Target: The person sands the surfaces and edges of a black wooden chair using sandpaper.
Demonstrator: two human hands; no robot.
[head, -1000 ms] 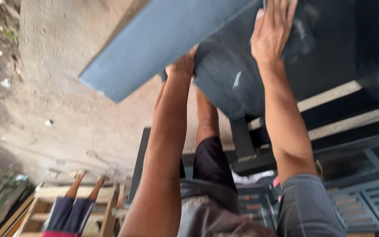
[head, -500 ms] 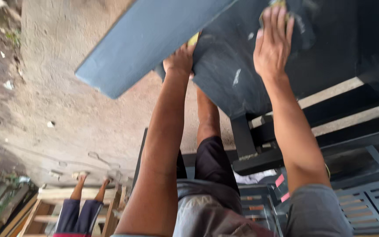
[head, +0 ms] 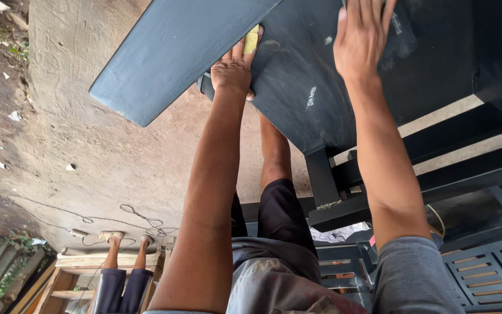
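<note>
Left hand up against the dark blue-grey painted chair part, grip closed on a small yellow sanding pad pinched between fingers and painted face, pressed right at the seam where the long tapered plank crosses the broader curved panel. Right hand spread flat and wide on that panel, gripping nothing, palm down, looks like bracing so the piece keeps from shifting under the rubbing. Both arms stretched long, reaching well out from the body. Pale scuffs showing on the paint between the two hands. Dark frame rails and a leg below the panel, more slatted blue furniture off to the right. Bare concrete floor beyond, a loose cable lying on it, another person's legs standing by a raw wooden frame.
</note>
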